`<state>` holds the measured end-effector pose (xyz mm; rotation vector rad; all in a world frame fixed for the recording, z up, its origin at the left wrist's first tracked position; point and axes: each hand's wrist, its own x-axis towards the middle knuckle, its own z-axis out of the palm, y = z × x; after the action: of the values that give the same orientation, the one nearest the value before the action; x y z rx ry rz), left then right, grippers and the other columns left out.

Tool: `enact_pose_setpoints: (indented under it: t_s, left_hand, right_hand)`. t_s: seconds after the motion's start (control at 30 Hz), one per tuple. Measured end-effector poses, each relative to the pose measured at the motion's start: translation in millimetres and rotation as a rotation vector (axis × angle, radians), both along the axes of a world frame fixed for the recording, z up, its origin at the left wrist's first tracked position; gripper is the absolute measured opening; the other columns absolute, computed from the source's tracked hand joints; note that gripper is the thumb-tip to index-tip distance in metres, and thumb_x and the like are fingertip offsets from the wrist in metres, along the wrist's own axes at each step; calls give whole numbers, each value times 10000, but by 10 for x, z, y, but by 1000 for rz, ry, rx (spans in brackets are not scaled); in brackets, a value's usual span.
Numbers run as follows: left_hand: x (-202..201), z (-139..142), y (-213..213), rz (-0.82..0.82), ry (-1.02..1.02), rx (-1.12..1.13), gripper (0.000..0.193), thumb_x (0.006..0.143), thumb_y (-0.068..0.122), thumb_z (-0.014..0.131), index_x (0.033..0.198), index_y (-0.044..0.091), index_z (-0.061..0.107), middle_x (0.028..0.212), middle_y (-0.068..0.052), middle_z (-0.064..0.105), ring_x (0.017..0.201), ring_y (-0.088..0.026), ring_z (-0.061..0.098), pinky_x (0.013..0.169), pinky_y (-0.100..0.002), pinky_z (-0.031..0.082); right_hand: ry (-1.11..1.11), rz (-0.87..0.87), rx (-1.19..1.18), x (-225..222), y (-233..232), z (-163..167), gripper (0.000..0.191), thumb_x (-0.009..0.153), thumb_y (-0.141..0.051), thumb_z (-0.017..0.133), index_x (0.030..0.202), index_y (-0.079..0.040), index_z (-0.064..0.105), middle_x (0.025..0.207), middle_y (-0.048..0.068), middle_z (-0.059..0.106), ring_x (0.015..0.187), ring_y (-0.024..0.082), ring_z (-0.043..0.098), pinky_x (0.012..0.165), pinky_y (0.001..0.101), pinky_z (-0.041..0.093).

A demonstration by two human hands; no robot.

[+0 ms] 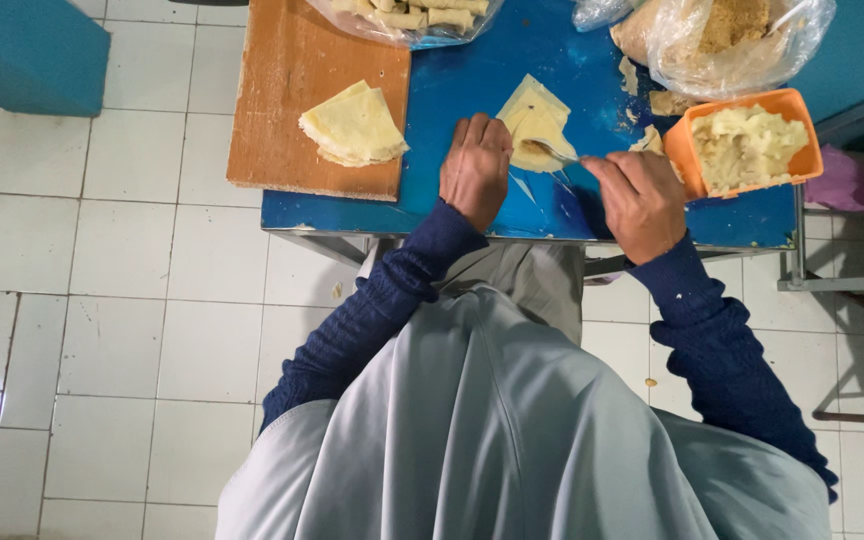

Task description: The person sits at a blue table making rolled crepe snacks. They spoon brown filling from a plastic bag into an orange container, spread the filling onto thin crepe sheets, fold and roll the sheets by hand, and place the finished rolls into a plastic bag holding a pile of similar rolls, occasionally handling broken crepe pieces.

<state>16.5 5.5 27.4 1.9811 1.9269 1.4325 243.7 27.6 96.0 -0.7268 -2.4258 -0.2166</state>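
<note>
1. At the near edge of the blue table, the right hand is closed around the handle of a metal spoon; the handle itself is swallowed by the fist, so only the bowl end and a short stretch of stem show.
2. The bowl of the spoon rests on a pale folded wrapper lying just left of that hand, and whether anything is in the bowl is hard to tell from here.
3. On the far side of the wrapper, the left hand lies palm down, fingers loosely curled, its fingertips touching the wrapper's left edge and holding nothing else.
4. Just right of the right hand stands an orange tub of pale mashed filling, its corner close to the knuckles.
5. Beyond the tub, clear plastic bags hold something crumbly and brown; they are cut off by the frame's top, and their contents blur behind the plastic.
6. Well to the left of the left hand, a wooden board carries a small stack of wrappers.
7. Beyond both hands, another bag of rolled pieces is cropped at the top.
8. Dark blue knitted sleeves cover both forearms, and grey cloth hides the lap.
</note>
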Motion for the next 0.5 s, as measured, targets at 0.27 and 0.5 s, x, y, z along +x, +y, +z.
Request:
enact_pose_setpoints:
  t_s: [0.27, 0.5]
  left_hand:
    - [2, 24, 17, -112, -149, -15, 51, 966, 61, 564, 953, 48, 516, 932, -140, 582, 871, -364, 589, 767, -474, 491]
    - [-7, 97, 28, -215, -257, -57, 227, 881, 8, 690, 1027, 43, 520, 980, -140, 601, 881, -346, 641, 748, -427, 530]
  right_hand:
    - [8, -31, 26, 201, -92, -73, 249, 994, 15, 711, 1225, -77, 734, 1099, 82, 644, 1002, 300, 646, 869, 423, 517]
    - [105, -346, 19, 825, 270, -179, 73, 1102, 0, 685, 1157, -25, 726, 1057, 111, 638, 949, 241, 627, 778, 386, 508]
